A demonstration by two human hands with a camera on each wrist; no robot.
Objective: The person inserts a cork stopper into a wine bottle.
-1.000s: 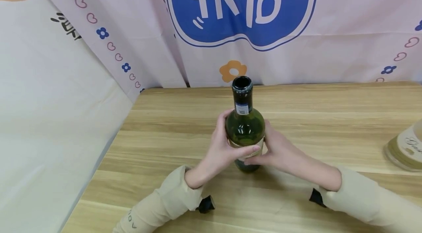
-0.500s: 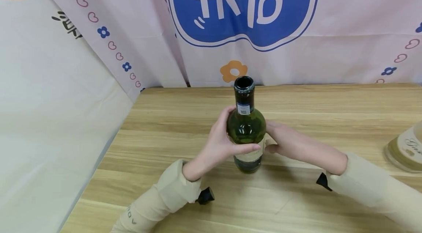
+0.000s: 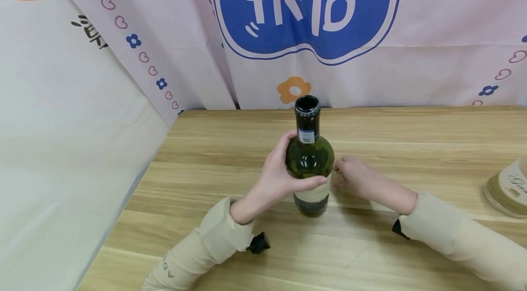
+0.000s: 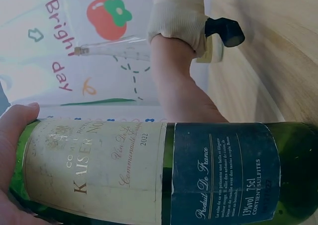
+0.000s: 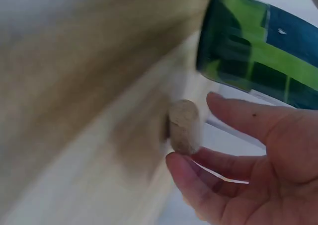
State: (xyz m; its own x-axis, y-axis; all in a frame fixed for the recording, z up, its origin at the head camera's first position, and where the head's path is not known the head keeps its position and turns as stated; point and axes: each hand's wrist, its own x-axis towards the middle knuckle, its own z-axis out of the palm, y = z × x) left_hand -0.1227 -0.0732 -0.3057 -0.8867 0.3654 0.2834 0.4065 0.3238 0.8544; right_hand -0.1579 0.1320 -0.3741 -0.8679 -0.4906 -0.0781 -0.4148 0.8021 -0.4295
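My left hand grips a green wine bottle round its upper body, thumb across the cream label. The bottle stands upright on the table, its mouth uncorked. Just right of it, my right hand is low at the tabletop. A cork is by its fingers in the right wrist view, against the wooden surface. One fingertip seems to touch the cork's lower end, while the thumb is slightly apart from it. In the head view the cork is hidden by the hand and bottle.
A clear glass bottle with a pale label stands at the table's right; the left wrist view shows a stopper in its neck. Printed fabric hangs behind the wooden table, and white cloth hangs at the left.
My right hand has let go of the bottle and moved off it to the right, down to the cork by the table. My left hand keeps its hold, and the bottle has hardly moved.
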